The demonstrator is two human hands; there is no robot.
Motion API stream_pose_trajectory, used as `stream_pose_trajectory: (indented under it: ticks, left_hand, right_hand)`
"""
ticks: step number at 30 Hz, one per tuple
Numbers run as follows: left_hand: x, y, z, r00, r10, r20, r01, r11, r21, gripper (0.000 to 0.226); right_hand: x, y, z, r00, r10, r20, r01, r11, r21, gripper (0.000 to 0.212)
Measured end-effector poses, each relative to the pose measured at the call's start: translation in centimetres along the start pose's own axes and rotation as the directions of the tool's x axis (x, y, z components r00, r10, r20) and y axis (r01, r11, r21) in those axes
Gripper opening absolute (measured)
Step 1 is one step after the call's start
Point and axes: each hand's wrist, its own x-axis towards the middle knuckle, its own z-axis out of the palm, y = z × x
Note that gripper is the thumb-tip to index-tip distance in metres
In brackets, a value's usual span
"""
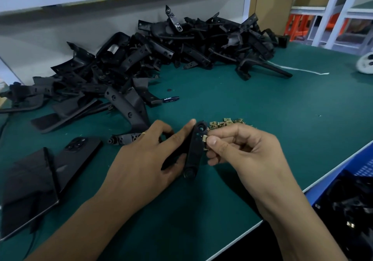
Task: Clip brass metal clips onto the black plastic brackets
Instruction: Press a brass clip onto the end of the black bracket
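Two hands mid-desk | my left hand (145, 155) grips matte black bracket (194, 149) | right hand (240, 147) pinches brass clip (205, 139) at its 3 o'clock edge, clip half-hidden | loose clips (226, 123) at 12 o'clock, blurred

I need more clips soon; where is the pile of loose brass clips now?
The loose brass clips lie on the green table, just beyond the right hand, right of the held bracket.

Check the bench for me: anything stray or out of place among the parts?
One stray: a dark blue pen lies on the green mat at the edge of the bracket pile, with a small dark round piece loose just behind it. A phone also lies near the left hand. Nothing looks spilled or broken.
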Motion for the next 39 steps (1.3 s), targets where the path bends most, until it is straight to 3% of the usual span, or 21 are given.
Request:
stream_pose_trajectory:
  ticks: [5,11,14,18,19,21,22,28,31,36,39]
  left_hand:
    - [-0.1,-0.2,0.2,0.998,0.064,0.007,-0.064,0.998,0.017,0.061]
    - [-0.1,0.1,0.1,0.997,0.079,-0.002,-0.079,0.996,0.047,0.06]
    - [-0.3,0.1,0.1,0.998,0.058,0.001,-0.058,0.998,0.027,0.061]
    - [-0.4,-0.5,-0.1,0.994,-0.095,-0.057,0.092,0.994,-0.054,0.061]
    - [-0.4,-0.8,-0.2,0.986,-0.142,-0.084,0.135,0.988,-0.077,0.061]
    - [-0.5,-1.5,-0.3,0.97,-0.211,-0.117,0.199,0.974,-0.109,0.064]
    - [-0.7,-1.7,-0.3,0.966,-0.229,-0.12,0.215,0.97,-0.117,0.064]
    - [-0.8,-2.4,0.1,0.958,-0.268,-0.103,0.248,0.954,-0.169,0.06]
    - [-0.7,-2.5,0.3,0.962,-0.26,-0.077,0.244,0.953,-0.178,0.061]
    - [-0.8,-2.6,0.0,0.971,-0.232,-0.064,0.215,0.954,-0.21,0.063]
    - [-0.8,-2.4,-0.1,0.976,-0.204,-0.077,0.183,0.958,-0.222,0.062]
  right_hand:
    - [0.0,0.0,-0.2,0.998,0.055,-0.04,-0.054,0.998,0.019,0.021]
    - [-0.1,0.1,0.4,0.997,0.058,-0.06,-0.061,0.996,-0.061,0.021]
    - [-0.1,0.2,0.6,0.999,-0.004,-0.05,-0.002,0.991,-0.131,0.02]
    - [-0.4,0.1,0.7,0.984,-0.167,-0.064,0.144,0.953,-0.266,0.01]
    - [-0.4,0.2,0.4,0.962,-0.253,-0.1,0.19,0.888,-0.42,0.007]
    - [-0.3,0.4,-0.1,0.913,-0.4,-0.084,0.211,0.637,-0.741,0.009]
    - [-0.3,0.5,-0.1,0.906,-0.42,-0.05,0.201,0.533,-0.822,0.009]
    - [-0.4,1.3,1.0,0.946,-0.293,0.14,0.207,0.21,-0.955,0.015]
    - [-0.3,1.3,1.1,0.952,-0.269,0.146,0.203,0.197,-0.959,0.01]
    - [0.0,1.2,1.2,0.954,-0.234,0.189,0.251,0.271,-0.929,0.008]
    - [0.0,1.1,1.2,0.958,-0.195,0.209,0.275,0.43,-0.86,0.017]
